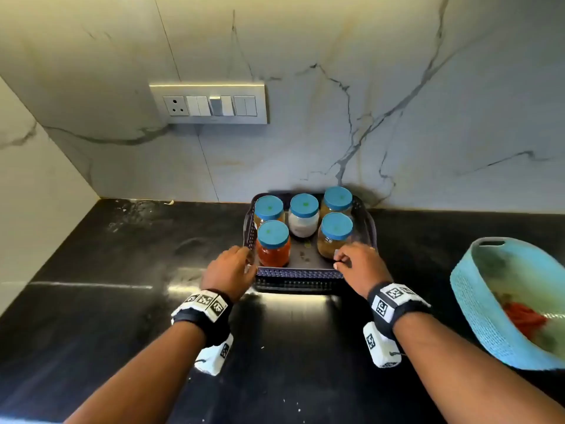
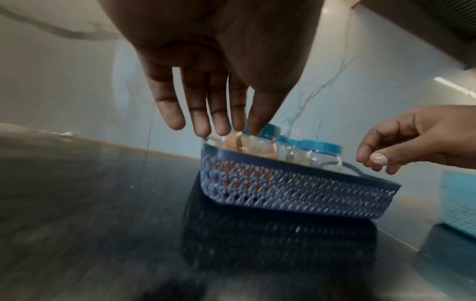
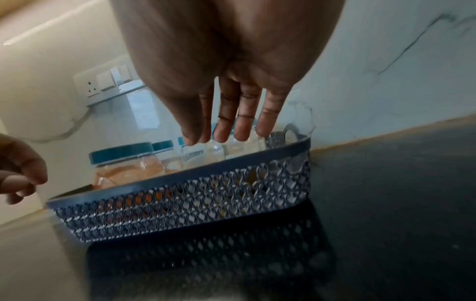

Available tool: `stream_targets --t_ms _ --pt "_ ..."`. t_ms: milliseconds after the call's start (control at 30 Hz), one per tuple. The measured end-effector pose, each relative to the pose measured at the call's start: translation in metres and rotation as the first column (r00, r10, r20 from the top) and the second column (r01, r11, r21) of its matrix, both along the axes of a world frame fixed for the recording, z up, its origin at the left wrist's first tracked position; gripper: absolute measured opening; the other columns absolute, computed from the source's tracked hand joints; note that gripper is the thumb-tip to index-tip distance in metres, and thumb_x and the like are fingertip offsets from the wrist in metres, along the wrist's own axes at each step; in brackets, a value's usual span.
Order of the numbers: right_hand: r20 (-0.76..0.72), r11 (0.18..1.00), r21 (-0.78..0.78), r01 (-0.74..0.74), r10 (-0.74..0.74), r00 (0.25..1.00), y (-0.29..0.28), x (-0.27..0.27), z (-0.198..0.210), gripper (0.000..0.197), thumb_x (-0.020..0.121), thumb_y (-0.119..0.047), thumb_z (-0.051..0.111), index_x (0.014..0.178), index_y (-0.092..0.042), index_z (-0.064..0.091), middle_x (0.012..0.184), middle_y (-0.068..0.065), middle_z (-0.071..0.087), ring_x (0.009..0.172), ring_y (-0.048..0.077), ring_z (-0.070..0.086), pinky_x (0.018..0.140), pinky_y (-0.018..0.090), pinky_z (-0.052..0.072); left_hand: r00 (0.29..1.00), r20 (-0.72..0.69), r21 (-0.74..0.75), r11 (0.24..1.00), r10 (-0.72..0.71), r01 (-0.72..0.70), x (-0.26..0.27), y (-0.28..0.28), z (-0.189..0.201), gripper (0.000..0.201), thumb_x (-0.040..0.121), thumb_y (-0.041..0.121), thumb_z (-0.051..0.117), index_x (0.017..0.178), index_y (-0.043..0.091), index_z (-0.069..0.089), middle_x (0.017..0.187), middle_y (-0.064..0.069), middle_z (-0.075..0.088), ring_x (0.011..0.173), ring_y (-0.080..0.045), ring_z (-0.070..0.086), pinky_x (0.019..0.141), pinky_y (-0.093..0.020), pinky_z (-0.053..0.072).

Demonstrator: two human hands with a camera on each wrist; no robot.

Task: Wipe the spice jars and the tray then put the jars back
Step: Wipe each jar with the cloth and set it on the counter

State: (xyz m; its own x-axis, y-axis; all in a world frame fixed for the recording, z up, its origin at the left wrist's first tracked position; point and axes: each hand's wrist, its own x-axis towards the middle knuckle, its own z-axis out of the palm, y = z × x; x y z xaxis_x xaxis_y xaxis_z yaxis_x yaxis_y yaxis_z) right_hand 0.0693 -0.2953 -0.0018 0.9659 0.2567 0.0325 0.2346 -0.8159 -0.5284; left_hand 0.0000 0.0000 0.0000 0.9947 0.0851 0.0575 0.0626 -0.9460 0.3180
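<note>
My left hand [image 1: 228,268] has straight, relaxed fingers [image 2: 203,114] and holds nothing; the tips hang just over the left near corner of the tray [image 1: 298,275], and I cannot tell if they touch the rim. My right hand [image 1: 360,264] is at the right near corner. In the right wrist view its fingers [image 3: 244,118] point down, spread a little, over the rim; in the left wrist view they look loosely curled with the thumb near the forefinger, and nothing is between them.

The tray is a dark blue lattice basket. It stands flat on the black counter [image 1: 122,301], its back edge close to the marble wall [image 1: 397,102]. It looks nearly square, so I cannot name a long axis; one side faces me straight.

Inside stand five spice jars, all upright, blue lids up. Three are in the back row, with the white jar [image 1: 303,220] in the middle. Two are in front: the red jar [image 1: 273,247] on the left, near my left hand, and a brown jar [image 1: 333,237] on the right, just beside my right fingers.

A light blue basket [image 1: 477,301] sits well apart to the right. A switch plate [image 1: 209,104] is on the wall.
</note>
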Motion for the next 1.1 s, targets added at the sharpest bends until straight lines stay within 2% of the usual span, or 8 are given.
stream_targets --t_ms 167,267,367,567,800,933,1000,1100 --pt "-0.030 0.995 -0.075 -0.067 0.065 0.997 0.006 0.010 -0.012 0.004 0.085 -0.023 0.075 0.084 -0.027 0.076 0.089 -0.007 0.067 0.089 0.016 0.063 0.084 0.037 0.052 0.999 -0.028 -0.017 0.999 0.045 -0.045 0.008 0.004 -0.011 0.022 0.101 0.033 0.057 0.110 0.019 0.071 0.114 0.000 0.063 0.102 -0.020 0.063 0.076 -0.031 0.049" --pt "-0.044 0.994 -0.026 -0.102 0.101 0.994 0.007 0.016 -0.016 0.008 0.086 -0.018 0.074 0.082 -0.024 0.077 0.086 -0.006 0.070 0.087 0.016 0.064 0.082 0.034 0.051 0.998 -0.002 -0.057 0.996 0.070 -0.070 0.015 0.006 -0.013 0.022 0.101 0.033 0.058 0.109 0.020 0.074 0.112 0.000 0.063 0.100 -0.021 0.062 0.076 -0.034 0.051" --pt "-0.083 0.990 0.000 -0.141 0.141 0.987 0.007 0.016 -0.019 0.011 0.088 -0.015 0.071 0.081 -0.022 0.077 0.086 -0.005 0.069 0.085 0.014 0.062 0.082 0.031 0.051 0.996 -0.014 -0.046 0.995 0.092 -0.093 0.016 0.009 -0.017 0.021 0.100 0.032 0.062 0.101 0.017 0.076 0.106 -0.001 0.063 0.096 -0.023 0.063 0.071 -0.033 0.049" --pt "-0.075 0.984 0.048 -0.170 0.173 0.982 0.001 0.003 -0.024 0.009 0.087 -0.015 0.074 0.079 -0.020 0.075 0.085 -0.004 0.069 0.085 0.013 0.061 0.080 0.030 0.050 0.995 0.005 -0.033 0.995 0.099 -0.099 0.003 0.008 -0.024 0.017 0.096 0.036 0.066 0.100 0.022 0.075 0.110 0.004 0.061 0.100 -0.019 0.059 0.074 -0.040 0.057" --pt "-0.041 0.987 -0.013 -0.161 0.160 0.986 0.000 -0.037 -0.030 0.008 0.087 -0.020 0.072 0.080 -0.024 0.073 0.084 -0.011 0.066 0.084 0.012 0.061 0.082 0.037 0.053 0.995 0.074 -0.033 0.997 0.066 -0.064 -0.029 0.012 -0.023 0.018 0.094 0.031 0.071 0.090 0.015 0.078 0.105 -0.002 0.066 0.093 -0.025 0.062 0.070 -0.036 0.053" --pt "-0.040 0.990 -0.089 -0.111 0.107 0.993 0.005 -0.074 -0.028 0.009 0.087 -0.024 0.071 0.078 -0.027 0.069 0.085 -0.011 0.066 0.089 0.014 0.062 0.086 0.037 0.045 0.995 0.104 -0.043 0.999 0.001 0.004 -0.058 0.018 -0.023 0.018 0.091 0.031 0.076 0.082 0.016 0.078 0.102 -0.001 0.064 0.087 -0.023 0.062 0.064 -0.031 0.049" --pt "-0.052 0.992 -0.100 -0.079 0.074 0.996 0.006 -0.092 -0.026 0.009 0.088 -0.024 0.070 0.079 -0.027 0.070 0.086 -0.012 0.067 0.091 0.011 0.061 0.087 0.036 0.039 0.994 0.108 -0.054 0.998 -0.026 0.032 -0.071 0.023 -0.025 0.018 0.090 0.033 0.076 0.081 0.018 0.077 0.102 0.000 0.063 0.085 -0.021 0.062 0.061 -0.030 0.048" --pt "-0.072 0.991 -0.121 -0.056 0.048 0.996 0.008 -0.120 -0.023 0.009 0.087 -0.025 0.071 0.079 -0.028 0.070 0.086 -0.015 0.066 0.094 0.007 0.060 0.092 0.042 0.042 0.992 0.103 -0.054 0.995 -0.078 0.084 -0.091 0.031 -0.030 0.020 0.090 0.035 0.076 0.080 0.017 0.077 0.102 0.000 0.064 0.087 -0.021 0.062 0.061 -0.033 0.051"
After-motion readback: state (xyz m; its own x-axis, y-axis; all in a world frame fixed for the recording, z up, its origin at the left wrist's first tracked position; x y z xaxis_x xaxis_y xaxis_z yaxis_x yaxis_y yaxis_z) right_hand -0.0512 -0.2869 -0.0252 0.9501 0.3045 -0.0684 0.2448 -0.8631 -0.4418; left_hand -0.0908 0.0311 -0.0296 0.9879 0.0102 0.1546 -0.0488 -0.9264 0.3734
